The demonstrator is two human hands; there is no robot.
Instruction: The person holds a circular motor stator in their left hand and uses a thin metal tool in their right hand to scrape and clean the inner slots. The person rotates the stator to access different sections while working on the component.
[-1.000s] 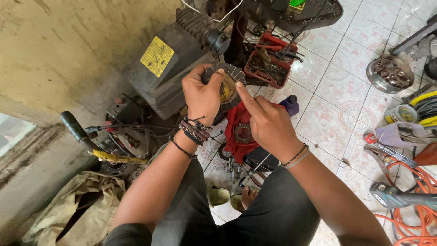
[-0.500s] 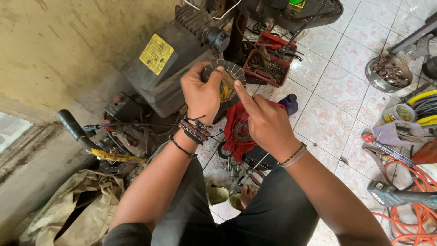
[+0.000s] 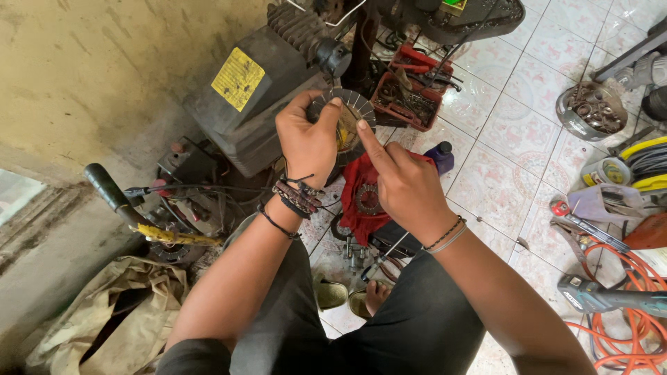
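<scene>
My left hand grips a round metal part with radial teeth and yellowish windings, held up in front of me. My right hand is just right of it, with its index finger stretched out and its tip touching the part's toothed face. Below my hands a red cloth lies on the floor with a small ring-shaped part on it. Both wrists wear cord bracelets.
A dark grey machine with a yellow label stands at the wall. A red tray of tools and a blue bottle sit beyond the cloth. A metal bowl of parts, orange hose and tools lie right. A sack lies left.
The hands have stayed together on the round part; the right index finger has slid slightly along its toothed face. The view has shifted a little.
</scene>
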